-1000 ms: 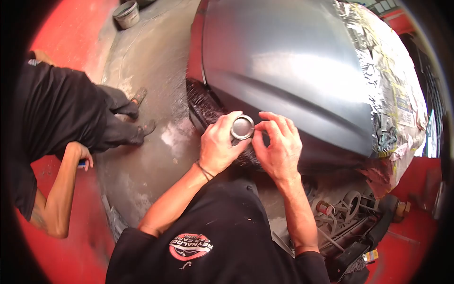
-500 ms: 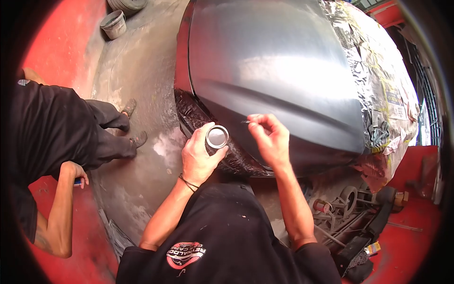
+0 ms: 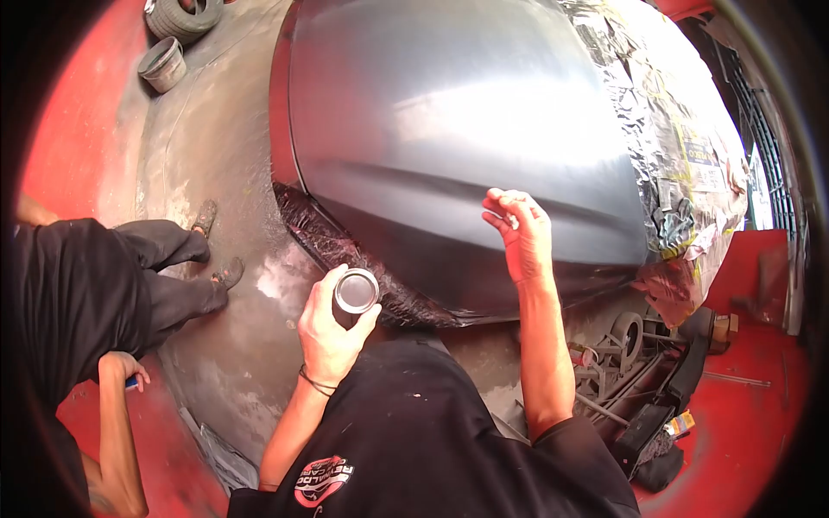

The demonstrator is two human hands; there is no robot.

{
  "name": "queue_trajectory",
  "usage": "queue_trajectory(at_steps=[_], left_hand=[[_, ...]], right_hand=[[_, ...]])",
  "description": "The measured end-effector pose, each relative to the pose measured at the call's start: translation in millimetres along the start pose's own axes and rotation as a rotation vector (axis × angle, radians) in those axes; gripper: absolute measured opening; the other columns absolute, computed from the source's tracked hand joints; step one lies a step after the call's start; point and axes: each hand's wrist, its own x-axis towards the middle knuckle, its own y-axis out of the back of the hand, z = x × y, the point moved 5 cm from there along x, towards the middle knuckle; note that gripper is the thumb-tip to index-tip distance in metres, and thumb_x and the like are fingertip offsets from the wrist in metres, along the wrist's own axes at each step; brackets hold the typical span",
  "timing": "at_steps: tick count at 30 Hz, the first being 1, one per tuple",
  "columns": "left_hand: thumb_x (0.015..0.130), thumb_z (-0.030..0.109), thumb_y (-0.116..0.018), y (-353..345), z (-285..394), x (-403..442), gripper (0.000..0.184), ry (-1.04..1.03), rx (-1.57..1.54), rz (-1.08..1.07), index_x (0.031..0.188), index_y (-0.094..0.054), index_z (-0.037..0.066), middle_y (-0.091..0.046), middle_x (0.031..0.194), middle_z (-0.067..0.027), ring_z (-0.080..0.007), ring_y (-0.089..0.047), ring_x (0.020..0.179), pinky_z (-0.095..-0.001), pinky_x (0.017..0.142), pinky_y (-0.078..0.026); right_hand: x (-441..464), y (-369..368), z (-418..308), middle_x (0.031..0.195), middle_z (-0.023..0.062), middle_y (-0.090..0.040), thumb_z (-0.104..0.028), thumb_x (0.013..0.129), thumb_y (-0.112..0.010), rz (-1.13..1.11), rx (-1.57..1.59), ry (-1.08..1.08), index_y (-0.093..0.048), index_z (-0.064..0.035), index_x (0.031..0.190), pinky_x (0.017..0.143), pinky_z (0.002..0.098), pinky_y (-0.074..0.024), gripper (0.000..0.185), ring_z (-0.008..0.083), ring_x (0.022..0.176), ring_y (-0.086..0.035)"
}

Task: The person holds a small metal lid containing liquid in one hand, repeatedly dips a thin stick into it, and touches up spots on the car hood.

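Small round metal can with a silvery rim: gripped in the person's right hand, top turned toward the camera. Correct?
Wrong hand. The head view shows the small round metal can gripped in the left hand; the top does face the camera. The right hand is off to the side, fingers bent, in front of the dark grey car hood.

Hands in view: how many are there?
3: the left hand around a can, the right hand raised in front of the car hood, and a co-worker's hand at far left. The co-worker's other hand isn't visible.
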Motion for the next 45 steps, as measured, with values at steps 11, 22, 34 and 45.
queue_trajectory(at_steps=[11,22,34,45], left_hand=[[0.083,0.007,-0.1,-22.4,7.9,-6.9,0.077,0.089,-0.017,-0.014,0.152,-0.067,0.0,-0.08,0.132,-0.0165,-0.0297,-0.079,0.121,-0.0434,0.109,-0.061],[0.083,0.007,-0.101,-42.7,24.3,-9.3,0.077,0.071,-0.017,0.0,0.152,-0.067,-0.001,-0.08,0.133,-0.0166,-0.0292,-0.078,0.122,-0.0428,0.109,-0.061],[0.084,0.009,-0.101,-45.8,30.7,-24.8,0.076,0.062,0.048,-0.008,0.152,-0.067,0.001,-0.079,0.131,-0.016,-0.031,-0.079,0.12,-0.0431,0.108,-0.061],[0.083,0.006,-0.101,-48.4,43.5,-21.6,0.08,0.064,0.073,-0.003,0.154,-0.065,0.0,-0.079,0.136,-0.0162,-0.0298,-0.078,0.124,-0.0424,0.112,-0.06]], right_hand=[[70.4,120.6,-71.9,0.124,0.012,-0.083,-0.017,0.107,-0.079,0.221,-0.074,0.164,-0.079,-0.0023,0.119,0.104,0.043,-0.0632,0.019,0.0251,0.116,-0.078],[92.9,149.0,-63.7,0.124,0.0119,-0.083,-0.02,0.108,-0.079,0.234,-0.181,0.167,-0.079,-0.0009,0.122,0.105,0.0419,-0.063,0.023,0.0243,0.114,-0.079],[211.7,186.3,-72.3,0.11,0.0166,-0.087,-0.034,0.103,-0.077,0.37,-1.206,0.471,-0.084,-0.011,0.12,0.102,0.0451,-0.0619,0.03,0.0332,0.109,-0.083],[221.1,184.6,-55.0,0.108,0.0173,-0.086,-0.034,0.105,-0.073,0.343,-1.262,0.444,-0.082,-0.0128,0.117,0.1,0.0494,-0.0624,0.026,0.0377,0.108,-0.083]])
